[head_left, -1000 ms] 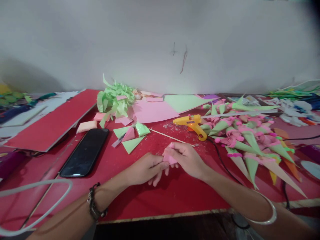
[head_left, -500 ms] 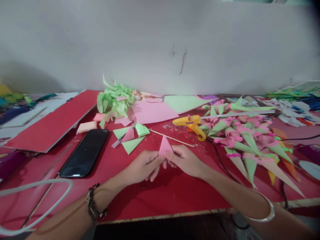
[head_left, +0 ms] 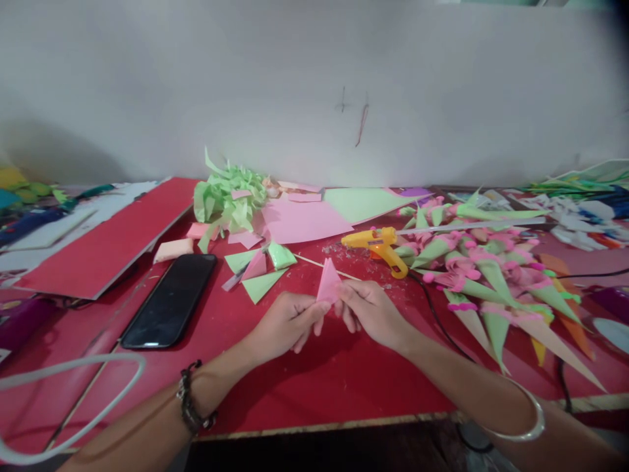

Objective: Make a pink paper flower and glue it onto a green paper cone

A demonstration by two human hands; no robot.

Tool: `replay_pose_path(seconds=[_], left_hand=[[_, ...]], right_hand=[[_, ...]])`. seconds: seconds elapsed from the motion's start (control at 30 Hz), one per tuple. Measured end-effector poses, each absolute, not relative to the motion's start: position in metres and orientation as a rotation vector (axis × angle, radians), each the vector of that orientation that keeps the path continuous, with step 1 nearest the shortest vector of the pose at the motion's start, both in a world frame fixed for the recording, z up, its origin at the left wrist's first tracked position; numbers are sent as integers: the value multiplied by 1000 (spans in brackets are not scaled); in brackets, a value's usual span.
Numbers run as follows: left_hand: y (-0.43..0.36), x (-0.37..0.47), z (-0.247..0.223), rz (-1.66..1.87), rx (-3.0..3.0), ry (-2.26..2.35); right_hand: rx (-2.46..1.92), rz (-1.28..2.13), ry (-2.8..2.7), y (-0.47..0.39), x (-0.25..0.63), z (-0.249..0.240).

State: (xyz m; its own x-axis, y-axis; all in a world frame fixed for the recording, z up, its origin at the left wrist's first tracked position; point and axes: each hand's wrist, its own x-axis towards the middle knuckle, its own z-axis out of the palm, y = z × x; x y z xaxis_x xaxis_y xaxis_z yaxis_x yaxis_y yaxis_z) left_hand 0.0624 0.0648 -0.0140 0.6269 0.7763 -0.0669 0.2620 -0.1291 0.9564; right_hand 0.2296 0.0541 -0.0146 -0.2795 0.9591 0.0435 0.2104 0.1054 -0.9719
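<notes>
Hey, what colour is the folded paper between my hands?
Pink. The paper shows best in the head view, the only one here.

pink paper now narrower, tip split

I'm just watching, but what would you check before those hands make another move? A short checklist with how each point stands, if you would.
1. Folded pink paper secure in left hand: ok, pinched near its lower end.
2. Right hand on the paper: ok, fingertips at its right edge.
3. Glue gun apart from both hands: ok, lying beyond the right hand.
4. Glue gun cool: cannot tell.
5. Table free of scraps: not ok, clear bits lie by the nozzle.
6. Phone apart from left hand: ok.
</notes>
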Motion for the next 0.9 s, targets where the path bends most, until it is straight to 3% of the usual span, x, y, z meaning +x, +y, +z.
replay_pose_path(seconds=[0.37, 0.57, 0.9], left_hand=[[66, 57, -13, 543, 1699, 842], [66, 55, -15, 565, 1737, 820], [74, 53, -15, 566, 1738, 784]], right_hand=[[-1070, 1257, -1692, 49, 230, -13], [-1109, 1102, -1759, 50, 231, -14], [-1114, 1221, -1702, 54, 230, -16]])
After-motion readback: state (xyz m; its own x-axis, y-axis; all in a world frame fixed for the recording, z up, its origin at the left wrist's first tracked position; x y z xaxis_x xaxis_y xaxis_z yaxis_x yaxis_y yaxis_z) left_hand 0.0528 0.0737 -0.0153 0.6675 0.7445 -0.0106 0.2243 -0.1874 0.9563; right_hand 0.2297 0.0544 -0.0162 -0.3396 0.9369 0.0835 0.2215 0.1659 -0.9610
